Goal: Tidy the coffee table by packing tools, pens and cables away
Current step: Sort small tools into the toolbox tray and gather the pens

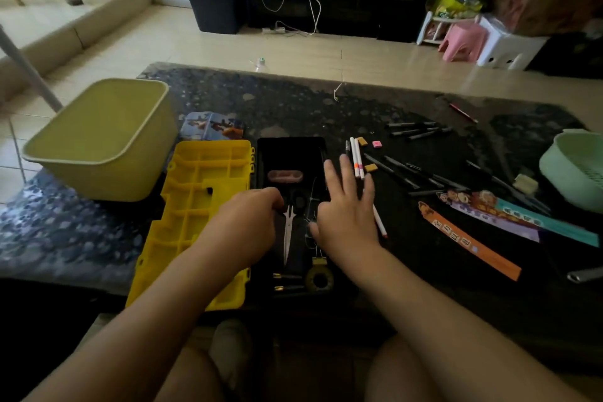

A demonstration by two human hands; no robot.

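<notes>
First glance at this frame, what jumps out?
The open toolbox at centre, its yellow lid laid flat to the left. The left hand is at the handles of the scissors lying inside, and the right hand is spread over the box's right edge. A big yellow-green bin sits at the left of the table; loose pens scatter across the right.

Yellow toolbox lid [202, 173], blk tray [290, 153], speckled dark table [293, 101], lime bin [114, 173].

The left hand [248, 222] and right hand [346, 209] are bare, as are both forearms [156, 303] and the knees [401, 369].
</notes>
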